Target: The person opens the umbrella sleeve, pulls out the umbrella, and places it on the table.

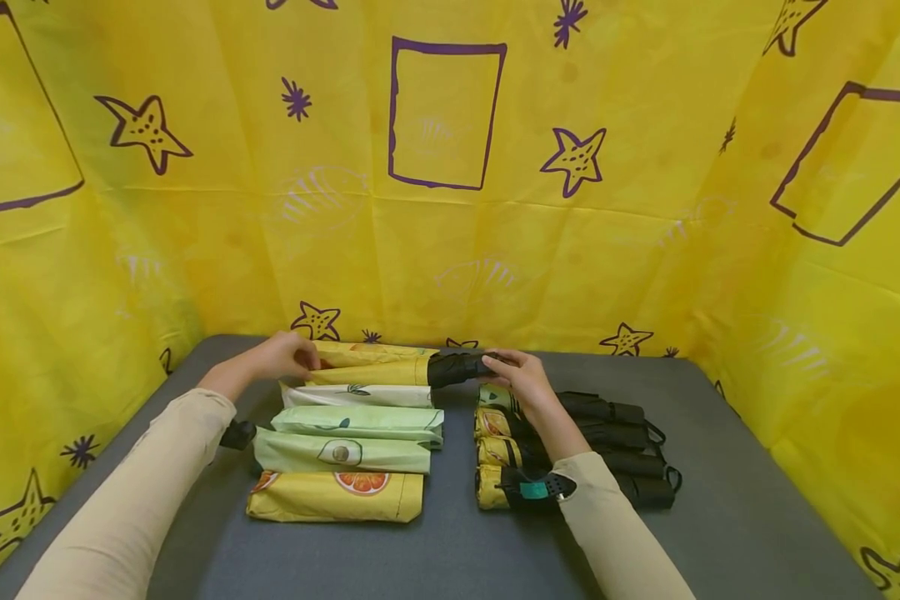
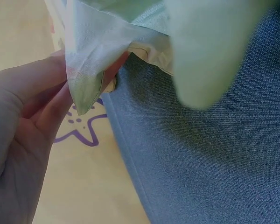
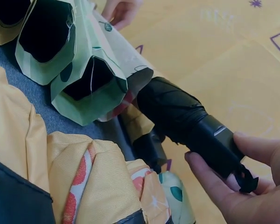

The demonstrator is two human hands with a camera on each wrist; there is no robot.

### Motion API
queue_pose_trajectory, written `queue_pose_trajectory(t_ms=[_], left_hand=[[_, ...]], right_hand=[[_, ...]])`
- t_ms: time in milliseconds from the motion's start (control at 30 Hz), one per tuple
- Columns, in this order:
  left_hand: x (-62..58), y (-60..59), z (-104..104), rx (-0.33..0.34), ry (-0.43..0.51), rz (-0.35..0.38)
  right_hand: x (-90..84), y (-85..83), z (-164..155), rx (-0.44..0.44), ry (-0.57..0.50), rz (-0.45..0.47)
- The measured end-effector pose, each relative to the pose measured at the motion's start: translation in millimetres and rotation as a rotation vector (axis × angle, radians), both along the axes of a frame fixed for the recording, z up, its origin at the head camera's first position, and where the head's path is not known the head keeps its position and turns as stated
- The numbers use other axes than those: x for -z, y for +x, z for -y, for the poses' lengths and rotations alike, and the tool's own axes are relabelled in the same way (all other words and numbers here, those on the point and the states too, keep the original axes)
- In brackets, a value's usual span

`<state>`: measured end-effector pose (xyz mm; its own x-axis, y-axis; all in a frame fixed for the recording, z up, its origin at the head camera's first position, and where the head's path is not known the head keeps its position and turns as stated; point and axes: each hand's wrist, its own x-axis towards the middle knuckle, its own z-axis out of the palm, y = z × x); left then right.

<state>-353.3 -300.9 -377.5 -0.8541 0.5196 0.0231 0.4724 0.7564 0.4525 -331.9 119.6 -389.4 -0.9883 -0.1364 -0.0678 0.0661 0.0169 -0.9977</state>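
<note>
Folded umbrella sleeves lie in a column on the left of the grey table. My right hand [image 1: 525,379] pinches the black handle [image 3: 217,142] of a folded umbrella [image 1: 457,368] between thumb and fingers. That umbrella's other end is hidden in a yellow sleeve [image 1: 371,372]. At the sleeve's far left end my left hand [image 1: 281,357] grips with thumb and fingers. A pale sleeve corner [image 2: 91,77] partly covers these fingertips in the left wrist view. Nearer lie a white sleeve [image 1: 390,397], a light green sleeve [image 1: 311,419], an avocado-print sleeve [image 1: 292,452] and an orange-print sleeve [image 1: 300,500].
Several folded umbrellas [image 1: 622,492] with black ends lie side by side under my right forearm. Another yellow sleeve [image 1: 375,353] lies at the back, near the yellow printed cloth [image 1: 450,250] that encloses the table [image 1: 450,550]. Sleeve mouths [image 3: 44,70] face the umbrellas.
</note>
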Motion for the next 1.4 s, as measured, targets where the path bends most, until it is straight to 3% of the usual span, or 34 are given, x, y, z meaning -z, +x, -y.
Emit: queue_pose_trajectory(t_ms=[167,367,667,1133,1400], left_hand=[[0.5,-0.6,-1.1,-0.008,0.007,0.010],[0.3,1.8,1.8,0.018,-0.006,-0.044],[1.2,3.5,6.4,0.001,0.011,-0.031],[-0.4,6.5,7.0,-0.009,0.013,-0.028],[0.8,5.2,6.6,-0.021,0.009,-0.026]], right_hand=[[-0.9,1.8,-3.5,-0.012,-0.009,-0.005],[-2.9,1.7,-11.3,0.006,-0.010,-0.001],[-4.0,1.0,-27.6,0.046,0.027,0.016],[-15.2,1.9,-59.2,0.100,-0.028,0.020],[-21.1,4.8,-78.7,0.128,-0.114,0.008]])
